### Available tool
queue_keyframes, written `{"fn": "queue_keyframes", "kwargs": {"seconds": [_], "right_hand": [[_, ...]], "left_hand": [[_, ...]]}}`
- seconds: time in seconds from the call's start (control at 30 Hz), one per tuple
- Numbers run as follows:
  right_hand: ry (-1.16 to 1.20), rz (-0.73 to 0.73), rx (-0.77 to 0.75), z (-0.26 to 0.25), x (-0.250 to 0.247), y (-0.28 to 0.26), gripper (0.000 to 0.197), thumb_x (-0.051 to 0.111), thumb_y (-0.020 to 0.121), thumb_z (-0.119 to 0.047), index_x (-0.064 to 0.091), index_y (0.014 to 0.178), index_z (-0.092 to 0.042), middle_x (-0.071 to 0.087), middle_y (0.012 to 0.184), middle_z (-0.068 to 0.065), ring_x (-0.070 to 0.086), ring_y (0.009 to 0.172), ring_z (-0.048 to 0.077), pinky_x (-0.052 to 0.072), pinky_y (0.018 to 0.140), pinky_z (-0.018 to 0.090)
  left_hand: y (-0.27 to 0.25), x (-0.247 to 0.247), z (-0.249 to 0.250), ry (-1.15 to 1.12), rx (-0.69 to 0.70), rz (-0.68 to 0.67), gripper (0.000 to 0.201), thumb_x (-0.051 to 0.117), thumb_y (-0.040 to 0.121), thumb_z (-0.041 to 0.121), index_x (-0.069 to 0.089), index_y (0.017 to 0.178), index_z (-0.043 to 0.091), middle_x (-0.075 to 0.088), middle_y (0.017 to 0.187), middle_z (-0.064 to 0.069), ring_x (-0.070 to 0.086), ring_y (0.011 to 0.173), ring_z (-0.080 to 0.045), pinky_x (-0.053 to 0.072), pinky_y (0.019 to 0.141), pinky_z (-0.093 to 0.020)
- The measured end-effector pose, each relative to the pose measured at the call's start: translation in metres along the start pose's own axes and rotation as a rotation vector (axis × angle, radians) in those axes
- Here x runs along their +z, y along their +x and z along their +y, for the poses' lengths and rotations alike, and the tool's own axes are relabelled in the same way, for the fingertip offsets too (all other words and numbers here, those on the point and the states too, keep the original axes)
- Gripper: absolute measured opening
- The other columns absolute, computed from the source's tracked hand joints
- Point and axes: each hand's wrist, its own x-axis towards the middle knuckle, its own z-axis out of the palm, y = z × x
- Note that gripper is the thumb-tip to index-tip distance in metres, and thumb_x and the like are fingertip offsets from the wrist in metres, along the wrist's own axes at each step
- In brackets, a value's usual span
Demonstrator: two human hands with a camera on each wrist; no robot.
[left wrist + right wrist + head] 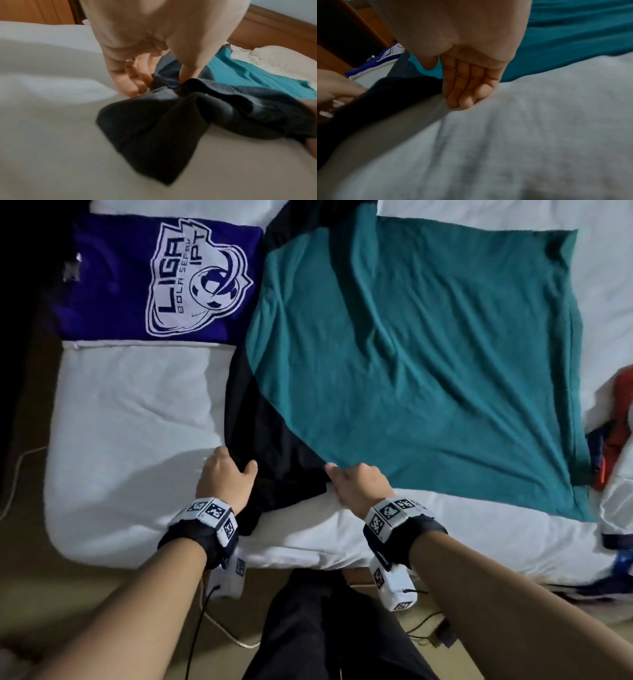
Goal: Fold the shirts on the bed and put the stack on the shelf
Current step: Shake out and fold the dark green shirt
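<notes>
Two hands at the near edge of the bed (130,412), both at the black panel of one teal-and-black shirt (411,344). Left hand (224,474) on the black hem corner, thumb out to the right on the cloth; from the left wrist view, fingers (130,81) loosely curled and close together, thumb pressing down into a bunched black fold, fabric gathered between thumb and fingers. Right hand (356,484) just beside the spot where teal meets black; from the right wrist view, fingers (464,86) straight and pressed together, tips down on the white sheet at the black edge; whether the thumb pins any cloth, cannot tell. Shirt spread flat across the middle and right of the mattress, teal body lightly creased, black strip along its left side running down to the hands, lower black corner crumpled and hanging over the near bed edge. One folded purple shirt (157,278) with a white crest print, far left, touching the black strip's left edge near the top. Bare white sheet open between the purple shirt and the left hand, and along the near edge right of the right hand. Red-and-blue clothing (613,433) bunched at the far right edge, just beside the teal hem corner. Floor and dark trouser legs (325,628) below the bed edge.
</notes>
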Motion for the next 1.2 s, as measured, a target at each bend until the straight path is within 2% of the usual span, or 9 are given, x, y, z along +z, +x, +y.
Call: {"fn": "queue_keyframes", "kwargs": {"seconds": [0.1,0.17,0.3,0.5,0.6,0.73,0.97,1.07,1.2], "right_hand": [[-0.047,-0.011,0.042,-0.013,0.020,0.002,0.069,0.039,0.083,-0.074,0.064,0.074,-0.010,0.071,0.082,0.011,0.066,0.083,0.030,0.052,0.077,0.035],[-0.068,-0.039,0.032,-0.021,0.028,-0.001,0.051,0.052,0.085,-0.060,0.063,0.080,-0.010,0.068,0.087,0.011,0.063,0.081,0.031,0.048,0.070,0.031],[-0.034,-0.055,-0.034,-0.020,0.034,-0.017,0.019,0.063,0.080,-0.031,0.055,0.084,-0.015,0.061,0.087,0.009,0.057,0.080,0.031,0.040,0.068,0.028],[0.444,0.004,-0.070,0.003,0.029,-0.038,0.026,0.067,0.077,-0.009,0.044,0.065,-0.011,0.053,0.055,0.005,0.054,0.050,0.023,0.044,0.050,0.034],[0.664,0.017,-0.007,0.009,0.027,-0.043,0.032,0.062,0.085,-0.001,0.046,0.059,-0.007,0.050,0.043,0.003,0.050,0.039,0.017,0.040,0.045,0.023],[0.431,0.014,-0.101,0.017,0.038,-0.046,0.031,0.070,0.078,-0.021,0.048,0.060,-0.011,0.056,0.053,0.009,0.051,0.051,0.020,0.045,0.055,0.035],[0.925,-0.003,-0.008,0.020,0.047,-0.044,0.029,0.069,0.072,0.006,0.050,0.077,-0.016,0.054,0.071,0.012,0.054,0.070,0.027,0.046,0.068,0.043],[0.854,-0.075,0.018,0.027,0.049,-0.049,0.015,0.066,0.085,0.004,0.061,0.088,-0.011,0.063,0.068,0.010,0.059,0.055,0.024,0.048,0.055,0.031],[0.606,-0.126,-0.017,0.042,0.052,-0.053,0.023,0.069,0.088,-0.008,0.056,0.069,-0.007,0.050,0.050,0.007,0.040,0.038,0.017,0.032,0.041,0.024]], "left_hand": [[-0.006,-0.001,-0.022,-0.092,0.022,-0.088,0.029,0.068,0.092,0.032,0.059,0.105,0.007,0.067,0.100,-0.010,0.061,0.105,-0.037,0.046,0.080,-0.038],[-0.013,-0.003,-0.037,-0.168,0.057,-0.188,0.020,0.071,0.089,0.028,0.064,0.091,0.009,0.069,0.083,-0.005,0.066,0.090,-0.034,0.048,0.072,-0.037],[-0.035,-0.012,-0.059,-0.403,0.054,-0.244,0.009,0.068,0.085,0.014,0.069,0.094,0.011,0.073,0.089,-0.005,0.067,0.085,-0.024,0.050,0.073,-0.033],[-0.054,-0.018,-0.083,-0.892,-0.138,-0.145,0.021,0.073,0.061,0.023,0.053,0.063,0.018,0.061,0.080,-0.021,0.059,0.077,-0.029,0.045,0.073,-0.042],[-0.058,-0.014,-0.088,-0.829,-0.069,-0.149,0.021,0.074,0.068,0.028,0.056,0.075,0.020,0.070,0.090,-0.014,0.067,0.084,-0.034,0.054,0.081,-0.048],[-0.058,-0.006,-0.101,-0.496,0.038,-0.171,0.016,0.066,0.094,0.020,0.063,0.108,0.014,0.068,0.112,-0.006,0.064,0.107,-0.023,0.051,0.099,-0.045],[-0.062,-0.003,-0.106,-0.712,0.000,-0.152,0.020,0.064,0.076,0.040,0.067,0.080,0.021,0.072,0.084,-0.006,0.069,0.088,-0.036,0.053,0.087,-0.065],[-0.063,-0.002,-0.107,-0.735,0.003,-0.124,0.024,0.062,0.078,0.044,0.067,0.086,0.022,0.074,0.093,-0.006,0.068,0.097,-0.040,0.053,0.089,-0.065],[-0.064,-0.001,-0.111,-0.635,0.013,-0.111,0.031,0.059,0.080,0.049,0.067,0.096,0.024,0.073,0.102,-0.002,0.069,0.099,-0.029,0.055,0.092,-0.055]]}}
